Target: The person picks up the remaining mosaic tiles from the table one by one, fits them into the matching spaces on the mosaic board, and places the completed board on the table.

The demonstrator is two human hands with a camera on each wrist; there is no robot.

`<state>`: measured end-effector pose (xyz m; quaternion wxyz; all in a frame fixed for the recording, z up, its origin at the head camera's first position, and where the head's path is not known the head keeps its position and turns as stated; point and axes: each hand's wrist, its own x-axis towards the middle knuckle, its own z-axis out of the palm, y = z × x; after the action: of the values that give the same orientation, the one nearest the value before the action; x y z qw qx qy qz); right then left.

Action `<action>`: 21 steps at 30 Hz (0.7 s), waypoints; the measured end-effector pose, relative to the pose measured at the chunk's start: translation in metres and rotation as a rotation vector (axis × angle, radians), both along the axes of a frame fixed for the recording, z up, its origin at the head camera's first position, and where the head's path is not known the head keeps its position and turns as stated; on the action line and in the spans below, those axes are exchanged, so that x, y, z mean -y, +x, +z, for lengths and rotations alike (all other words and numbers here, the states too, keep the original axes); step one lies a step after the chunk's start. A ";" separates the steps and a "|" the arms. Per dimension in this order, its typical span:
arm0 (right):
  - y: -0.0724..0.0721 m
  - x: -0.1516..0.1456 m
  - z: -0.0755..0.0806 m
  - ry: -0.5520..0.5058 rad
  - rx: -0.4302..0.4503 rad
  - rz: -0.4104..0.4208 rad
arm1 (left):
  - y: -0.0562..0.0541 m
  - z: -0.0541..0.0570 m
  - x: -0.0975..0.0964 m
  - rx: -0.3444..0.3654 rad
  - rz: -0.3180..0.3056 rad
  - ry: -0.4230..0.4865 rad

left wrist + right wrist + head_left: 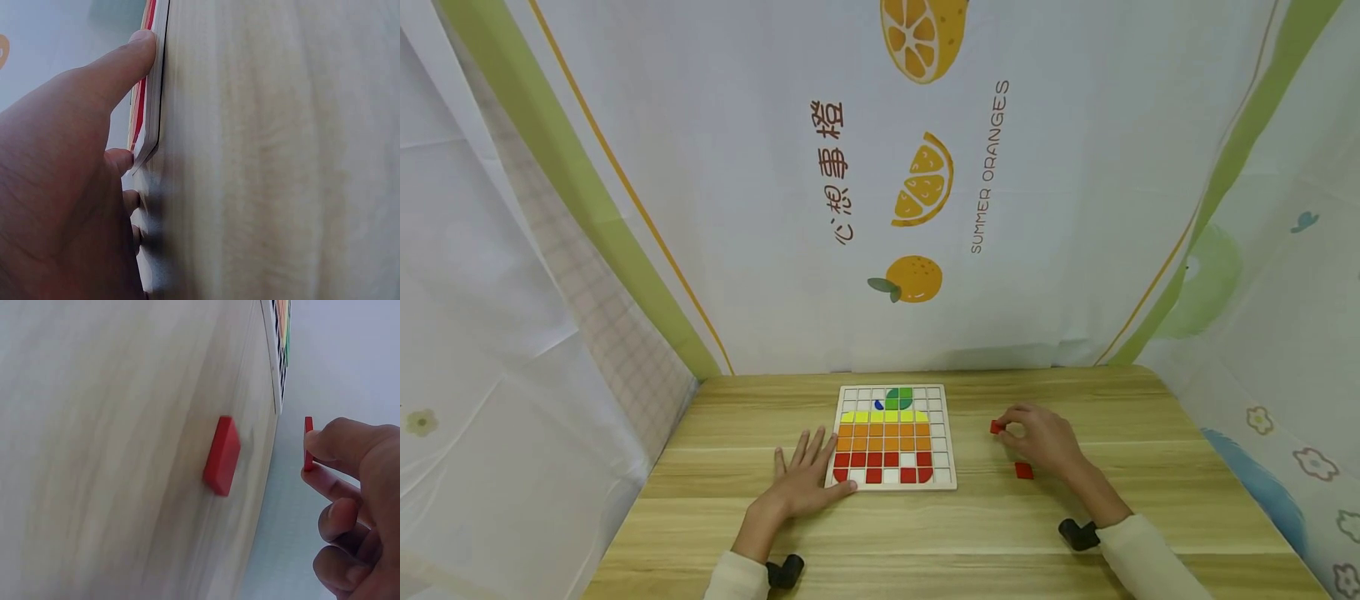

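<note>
A white-framed mosaic board (pixel 950 467) lies on the table, its grid filled with yellow, orange, red, green and blue tiles. Several white squares show, some of them among the red tiles in the two rows nearest me. At the board's near left corner my left hand (pixel 801 486) rests with fingers spread, its thumb on the near edge. My right hand (pixel 1043 439), right of the board, pinches a red tile (pixel 308 444) between thumb and fingertip, raised off the table in the right wrist view. Another red tile (pixel 1024 471) lies flat on the wood below that hand.
The wooden table (pixel 880 542) reaches back to a white curtain (pixel 760 250) printed with oranges. More printed cloth hangs at both sides. A black wrist mount (pixel 786 572) sits on the left wrist and another black mount (pixel 1078 534) on the right.
</note>
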<state>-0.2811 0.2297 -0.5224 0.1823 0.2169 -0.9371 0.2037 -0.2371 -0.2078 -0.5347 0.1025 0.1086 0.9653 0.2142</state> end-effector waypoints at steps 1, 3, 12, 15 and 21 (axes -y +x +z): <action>0.000 0.001 0.000 0.005 -0.003 0.002 | -0.001 -0.003 0.001 -0.012 0.001 0.013; 0.001 0.005 0.001 0.015 -0.015 0.009 | -0.001 -0.003 0.001 -0.013 -0.001 0.015; 0.004 0.017 0.004 0.009 -0.026 0.035 | 0.000 -0.006 0.003 -0.035 -0.020 0.064; 0.004 0.020 0.003 0.007 -0.035 0.047 | 0.000 -0.003 0.002 -0.033 -0.018 0.041; 0.006 0.028 0.004 0.020 -0.085 0.071 | 0.002 0.004 -0.001 -0.015 -0.012 -0.028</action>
<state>-0.2754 0.2013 -0.5187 0.2126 0.2605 -0.9222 0.1912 -0.2350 -0.2069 -0.5311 0.0982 0.1145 0.9683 0.1991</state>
